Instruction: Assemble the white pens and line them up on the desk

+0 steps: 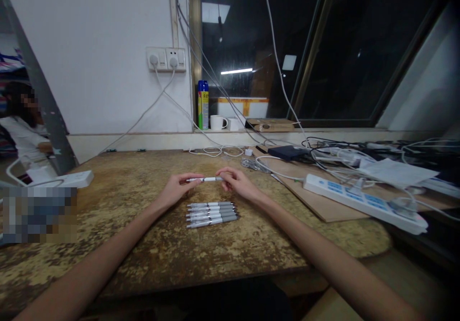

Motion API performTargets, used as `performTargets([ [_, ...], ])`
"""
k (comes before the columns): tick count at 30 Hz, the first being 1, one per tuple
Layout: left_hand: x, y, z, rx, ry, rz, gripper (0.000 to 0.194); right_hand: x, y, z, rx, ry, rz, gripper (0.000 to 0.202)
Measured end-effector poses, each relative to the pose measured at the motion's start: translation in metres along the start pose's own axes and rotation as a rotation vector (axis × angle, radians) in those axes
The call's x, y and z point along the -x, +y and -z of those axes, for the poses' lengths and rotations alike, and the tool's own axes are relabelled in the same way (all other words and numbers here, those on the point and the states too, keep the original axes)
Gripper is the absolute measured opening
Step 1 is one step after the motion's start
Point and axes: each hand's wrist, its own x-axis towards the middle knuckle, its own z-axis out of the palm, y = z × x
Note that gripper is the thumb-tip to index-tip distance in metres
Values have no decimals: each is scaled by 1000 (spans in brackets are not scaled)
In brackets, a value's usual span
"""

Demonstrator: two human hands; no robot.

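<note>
Both hands, the left hand [177, 186] and right hand [235, 181], grasped a pen [204, 179] by its ends, level above the surface [143, 244], just behind a row of pens [211, 214].

Pen [204, 179] held level between left hand [178, 187] and right hand [239, 182], pen row [211, 213] on desk [143, 244] just before them, power strip [362, 201] right, mug [217, 122] on sill behind

Pen [204, 179] ends hidden in both grips, spray can [203, 104] label unreadable — far-left patch [39, 214] blurred
</note>
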Motion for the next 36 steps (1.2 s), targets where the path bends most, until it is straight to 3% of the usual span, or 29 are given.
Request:
performTargets([
  [5,0,1,1,-17,-2,-8,44,0,-2,2,49,36,47,29],
  [14,2,2,1,-4,-61,-35,44,1,0,3,58,-4,-27,42],
  [23,4,11,-2,-87,24,-132,34,0,4,3,-74,36,-78,38],
  [31,-3,8,-3,238,20,-77,45,3,-5,-5,-180,-40,-103,41],
  [33,-5,8,-4,317,29,-48,48,3,-6,-9,-125,-64,-74,38],
  [36,-5,10,-7,460,71,9,53,1,-5,-17,17,-3,22,33],
])
